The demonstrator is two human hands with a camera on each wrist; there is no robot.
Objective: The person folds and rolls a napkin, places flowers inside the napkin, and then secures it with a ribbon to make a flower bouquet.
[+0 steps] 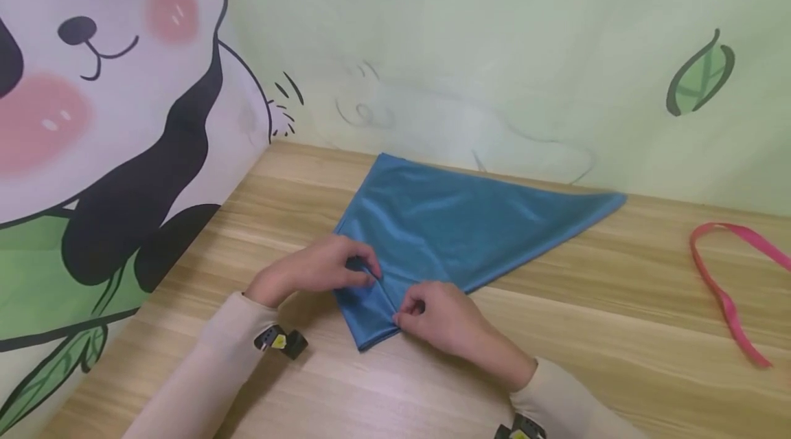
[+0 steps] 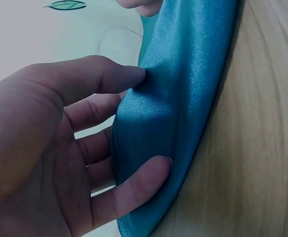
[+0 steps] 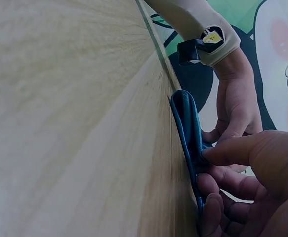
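A shiny blue cloth (image 1: 457,219) lies folded on the wooden table, tapering to a point at the far right. Its near left end is doubled over into a layered flap, whose folded edge shows in the right wrist view as a loop of cloth (image 3: 185,118). My left hand (image 1: 327,264) pinches the cloth near its left side, thumb on top and other fingers partly behind the fabric in the left wrist view. Just right of it, my right hand (image 1: 441,315) pinches the near edge of the flap between thumb and fingers.
A pink ribbon (image 1: 726,295) lies loosely curved on the table at the right. Behind the table (image 1: 618,329) stands a pale green wall (image 1: 494,34), and a panda picture (image 1: 117,116) covers the left side. Each wrist wears a small black camera (image 1: 290,343).
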